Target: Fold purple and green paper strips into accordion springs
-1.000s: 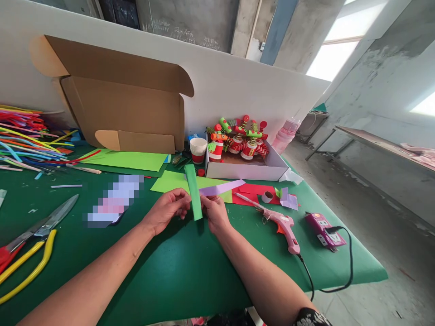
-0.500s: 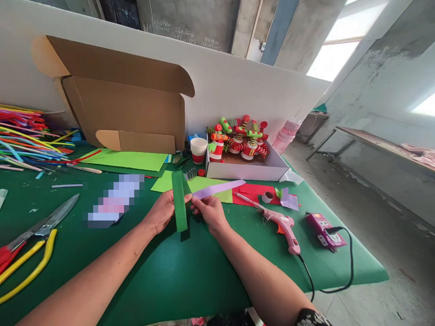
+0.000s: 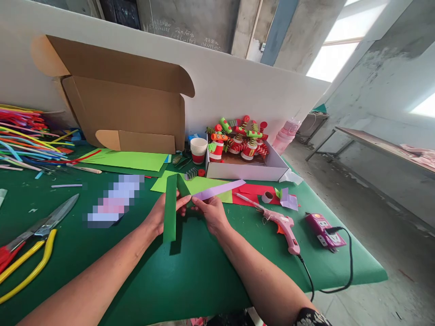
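Above the green tabletop, my left hand (image 3: pixel 159 214) is closed on a green paper strip (image 3: pixel 170 215). The strip is bent over, with one end hanging down in front of the fingers. Pinched in my right hand (image 3: pixel 212 212) is a light purple paper strip (image 3: pixel 222 188), which points off to the right. Thumbs and fingertips of both hands nearly meet where the two strips come together; whether the strips are joined there I cannot tell. Right of my right hand lies a pink glue gun (image 3: pixel 285 227), its nozzle toward the back left.
Shears (image 3: pixel 44 231) lie left, near colourful pipe cleaners (image 3: pixel 23 140). Behind stand an open cardboard box (image 3: pixel 125 108), stacked paper cups (image 3: pixel 198 149) and a white tray (image 3: pixel 246 172) of red-and-green spring figures. A purple power socket (image 3: pixel 321 230) sits near the right edge, with a cable.
The green strip has shifted left and toward me, its hanging end now lower. My left fingers have moved to the fold's meeting point; my right hand is almost still.
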Demonstrator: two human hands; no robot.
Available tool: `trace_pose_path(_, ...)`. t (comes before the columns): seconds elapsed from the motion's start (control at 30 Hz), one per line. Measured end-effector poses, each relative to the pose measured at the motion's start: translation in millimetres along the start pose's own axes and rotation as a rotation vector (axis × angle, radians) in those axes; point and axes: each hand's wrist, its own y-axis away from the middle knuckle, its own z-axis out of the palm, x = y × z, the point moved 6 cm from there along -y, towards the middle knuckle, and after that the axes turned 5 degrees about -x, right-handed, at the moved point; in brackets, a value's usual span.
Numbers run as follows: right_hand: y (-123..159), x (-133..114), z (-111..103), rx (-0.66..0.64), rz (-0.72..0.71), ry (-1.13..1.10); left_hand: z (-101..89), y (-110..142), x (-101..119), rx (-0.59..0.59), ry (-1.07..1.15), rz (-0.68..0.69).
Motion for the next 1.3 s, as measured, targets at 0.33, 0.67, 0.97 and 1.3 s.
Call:
trace_pose_path(0.33,2.2,6.0,3.3,-0.104,0.119,0.030,-12.2,-4.3,2.4,0.103,0.075,0.022)
trace_pose_path(0.67,1.5,5.5,-0.2,-0.023,0.132,-0.119,-55.1,-21.9,1.6,0.233,0.416,-0.146)
trace_pose_path(0.97,2.2,6.9,0.9,0.042,0.072,-0.154,8.5,-1.5,-3.8,-0.095,0.169,-0.082)
trace_pose_path(1.3,0.4,-10.1,-9.9,0.120,-0.007,-0.085,-10.9,-5.5,2.9,0.059,0.104,-0.037)
